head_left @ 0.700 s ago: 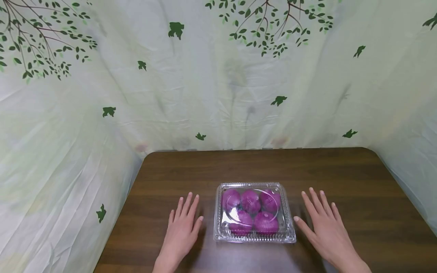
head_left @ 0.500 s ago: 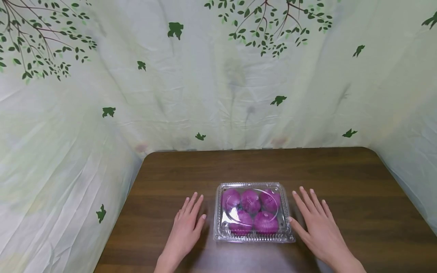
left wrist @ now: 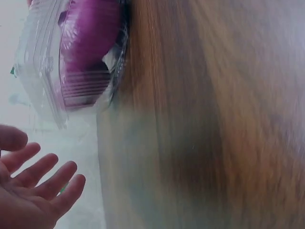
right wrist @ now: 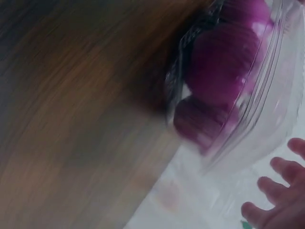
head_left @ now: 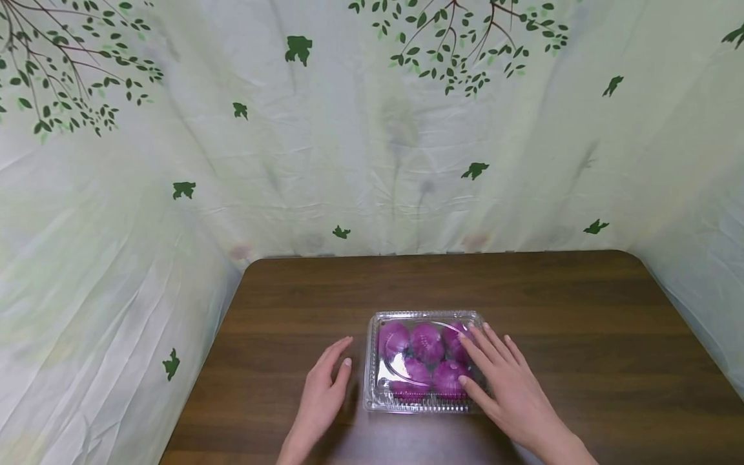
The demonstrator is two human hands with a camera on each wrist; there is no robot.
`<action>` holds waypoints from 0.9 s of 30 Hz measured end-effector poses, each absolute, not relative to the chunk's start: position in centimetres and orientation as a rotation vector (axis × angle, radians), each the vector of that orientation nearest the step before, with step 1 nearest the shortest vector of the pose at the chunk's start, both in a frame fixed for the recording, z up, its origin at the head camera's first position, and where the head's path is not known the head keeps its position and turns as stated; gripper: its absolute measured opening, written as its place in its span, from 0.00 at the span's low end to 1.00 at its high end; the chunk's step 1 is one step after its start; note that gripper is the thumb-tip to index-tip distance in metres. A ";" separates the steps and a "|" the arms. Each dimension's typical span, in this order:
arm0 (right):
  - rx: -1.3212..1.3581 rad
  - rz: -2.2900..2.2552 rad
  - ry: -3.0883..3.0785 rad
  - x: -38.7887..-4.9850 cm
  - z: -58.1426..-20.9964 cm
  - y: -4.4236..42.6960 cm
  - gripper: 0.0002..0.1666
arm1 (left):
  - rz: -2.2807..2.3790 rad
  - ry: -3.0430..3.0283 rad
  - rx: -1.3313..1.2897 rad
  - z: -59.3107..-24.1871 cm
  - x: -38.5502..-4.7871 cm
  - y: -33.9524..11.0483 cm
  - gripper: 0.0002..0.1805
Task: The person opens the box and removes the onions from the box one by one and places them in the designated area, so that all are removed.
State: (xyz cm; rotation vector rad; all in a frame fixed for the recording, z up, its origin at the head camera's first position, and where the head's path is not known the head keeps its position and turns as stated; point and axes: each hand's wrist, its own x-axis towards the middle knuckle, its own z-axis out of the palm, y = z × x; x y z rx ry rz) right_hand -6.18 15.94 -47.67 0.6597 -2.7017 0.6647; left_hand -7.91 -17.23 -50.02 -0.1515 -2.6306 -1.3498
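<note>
A clear plastic clamshell box (head_left: pixel 370 365) sits closed on the table in the head view, with several round purple onions (head_left: pixel 427 343) inside. My left hand (head_left: pixel 323 389) is just left of the box, and a small gap shows between them. Over the box's right edge reaches my right hand (head_left: pixel 511 386), fingers extended and spread, hiding part of the lid; whether it touches cannot be told. The left wrist view has the left hand's fingers (left wrist: pixel 66 191) loosely extended below the box (left wrist: pixel 35 67). In the blurred right wrist view, the right fingers (right wrist: pixel 274 191) hold nothing.
The brown wooden table (head_left: pixel 302 290) has rounded far corners. Behind it and along both sides hangs a pale curtain (head_left: pixel 372 129) printed with leaves and green birds, close to the table's edges.
My right hand has moved left, from beside the box to over its right edge. My left hand has shifted slightly right and turned its palm inward. The box stays in place.
</note>
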 end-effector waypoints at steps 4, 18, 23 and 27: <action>0.721 0.729 -2.660 -6.3 -47.8 14.7 0.38 | -1.556 -2.574 -0.049 -50.0 -7.8 -16.8 0.19; 0.974 0.840 -2.546 -6.5 -48.1 10.1 0.36 | -2.274 -2.373 0.138 -50.9 -7.0 -15.9 0.23; 1.097 0.827 -2.530 -6.9 -48.3 8.8 0.37 | -2.452 -2.270 0.181 -51.2 -6.8 -15.9 0.26; 1.191 0.775 -2.509 -7.1 -48.2 8.0 0.39 | -2.554 -2.196 0.212 -51.2 -6.5 -15.9 0.28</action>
